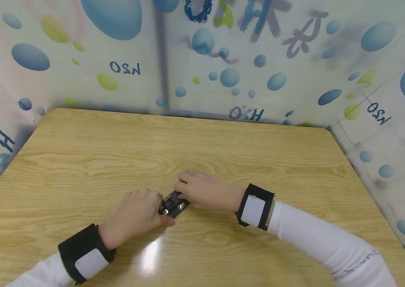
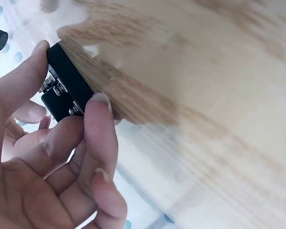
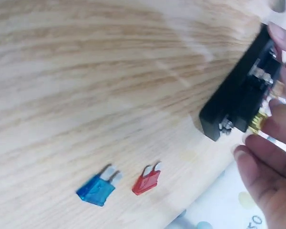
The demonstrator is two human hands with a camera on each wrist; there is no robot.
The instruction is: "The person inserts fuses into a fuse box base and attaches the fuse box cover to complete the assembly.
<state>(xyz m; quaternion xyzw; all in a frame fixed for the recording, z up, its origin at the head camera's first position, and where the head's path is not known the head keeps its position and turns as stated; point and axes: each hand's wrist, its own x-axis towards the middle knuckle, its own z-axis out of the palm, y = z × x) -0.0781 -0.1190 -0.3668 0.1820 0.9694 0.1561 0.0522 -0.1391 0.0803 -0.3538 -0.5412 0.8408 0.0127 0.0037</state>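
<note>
Near the middle of the tabletop (image 1: 98,159), a black fuse holder (image 3: 245,88), tipped up a bit; can't tell if its base edge touches the wood. My left hand (image 1: 134,209) has it clamped, thumb and forefinger on the base. My right hand (image 1: 204,191) meets the left at the block, fingertips pinching what looks like a yellow fuse (image 3: 256,122); seated or not, can't tell, fingers cover it.

Handling, my guess: holder light, stiff, hard plastic, smooth enough to skate if pushed off-centre. Best hold is the base by its ends or long edges, as my left has it, clear of the screw terminals (image 3: 226,125), which look like the awkward, pokey bits. Yellow fuse: tiny, rigid, next to no weight; take it by the coloured body, keep fingertips off the blades, push straight so nothing bends or cracks.

Further out, lying flat and loose just beside each other: blue fuse (image 3: 97,190) and red fuse (image 3: 147,182), metal prongs showing. Same hold for both, I'd say; flat on the wood they'd be fiddly, so nails under the plastic edge. Beyond: dotted backdrop (image 1: 229,77).
</note>
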